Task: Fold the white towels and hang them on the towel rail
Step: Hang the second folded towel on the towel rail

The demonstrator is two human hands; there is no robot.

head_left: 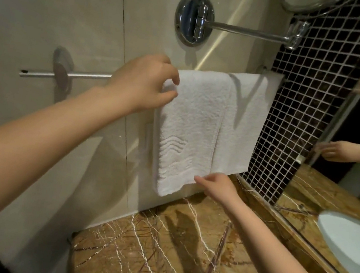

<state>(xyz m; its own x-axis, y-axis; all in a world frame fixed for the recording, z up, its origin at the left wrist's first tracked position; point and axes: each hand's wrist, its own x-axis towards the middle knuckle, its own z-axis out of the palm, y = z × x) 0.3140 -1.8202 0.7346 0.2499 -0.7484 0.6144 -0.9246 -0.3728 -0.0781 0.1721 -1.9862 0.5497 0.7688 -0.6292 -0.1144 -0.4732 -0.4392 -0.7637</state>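
Starting at the left, the towel rail (43, 72) runs bare until our left hand (142, 81) meets it. Thumb and forefinger pinch the upper left edge of the wave-patterned towel (190, 126) just where it bends over the bar. That towel hangs with its long axis straight down, its hem clear of the marble countertop (168, 251). Its right edge lies against the plain towel (244, 122), which is draped beside it on the same rail toward the dark mosaic (300, 107). Low and to the right, our right hand (216, 186) reaches the bottom hem near the right corner, forefinger stretched leftward along it; we cannot tell whether it nips the cloth or only touches it. So the towel lies between our hands on a diagonal, left hand high at the rail and right hand low at the hem. We judge that any squaring-up turns on drawing the hem down and level against that upper pinch.
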